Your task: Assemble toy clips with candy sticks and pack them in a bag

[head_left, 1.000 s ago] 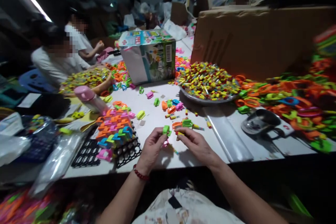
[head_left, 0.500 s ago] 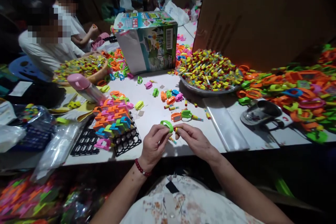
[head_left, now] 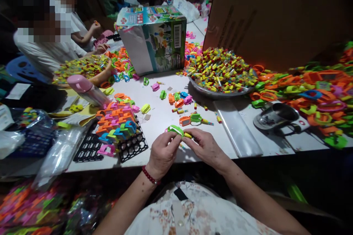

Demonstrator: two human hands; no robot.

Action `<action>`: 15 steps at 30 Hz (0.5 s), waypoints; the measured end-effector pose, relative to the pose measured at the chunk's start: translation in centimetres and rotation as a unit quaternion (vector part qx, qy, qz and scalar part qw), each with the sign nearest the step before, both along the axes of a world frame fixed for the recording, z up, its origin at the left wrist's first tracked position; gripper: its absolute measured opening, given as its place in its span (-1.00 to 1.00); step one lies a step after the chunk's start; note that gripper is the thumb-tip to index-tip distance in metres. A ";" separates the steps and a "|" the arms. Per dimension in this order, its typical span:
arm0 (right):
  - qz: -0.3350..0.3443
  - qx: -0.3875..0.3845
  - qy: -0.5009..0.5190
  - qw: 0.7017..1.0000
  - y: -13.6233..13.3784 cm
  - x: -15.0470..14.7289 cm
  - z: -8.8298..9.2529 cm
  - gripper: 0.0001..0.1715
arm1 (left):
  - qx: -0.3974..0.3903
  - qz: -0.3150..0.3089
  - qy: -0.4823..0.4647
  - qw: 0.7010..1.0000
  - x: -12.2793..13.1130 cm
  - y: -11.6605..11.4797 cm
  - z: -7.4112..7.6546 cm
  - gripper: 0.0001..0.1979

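Observation:
My left hand pinches a small green plastic ring toy just above the white table's front edge. My right hand is closed beside it, fingertips on a small yellow capsule pressed against the green piece. An orange and a green ring toy lie on the table just beyond my fingers. Left of my hands, a black grid tray carries rows of orange, pink, blue and green ring toys.
A metal tray heaped with yellow capsules sits ahead right, before a big cardboard box. A printed box, a pink bottle, a metal cup and piles of plastic rings surround. Two people sit far left by a basket.
My hands have drawn together near the table edge, the yellow capsule now pressed against the green piece. The view has tilted downward, showing more of my lap.

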State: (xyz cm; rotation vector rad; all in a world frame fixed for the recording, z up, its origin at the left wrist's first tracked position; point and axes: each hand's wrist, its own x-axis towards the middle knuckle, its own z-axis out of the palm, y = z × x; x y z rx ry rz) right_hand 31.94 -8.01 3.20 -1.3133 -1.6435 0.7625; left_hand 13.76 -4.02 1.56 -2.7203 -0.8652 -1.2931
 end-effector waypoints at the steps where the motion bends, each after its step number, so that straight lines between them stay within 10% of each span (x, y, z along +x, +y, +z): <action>1: -0.007 0.002 -0.006 1.000 0.0 0.0 -0.1 -0.79 | 0.012 0.008 0.012 1.000 0.1 0.0 0.2 -0.80; 15: -0.075 -0.090 0.013 0.993 0.9 -0.4 -0.7 -0.87 | 0.055 0.035 0.167 0.984 0.8 0.1 1.4 -0.86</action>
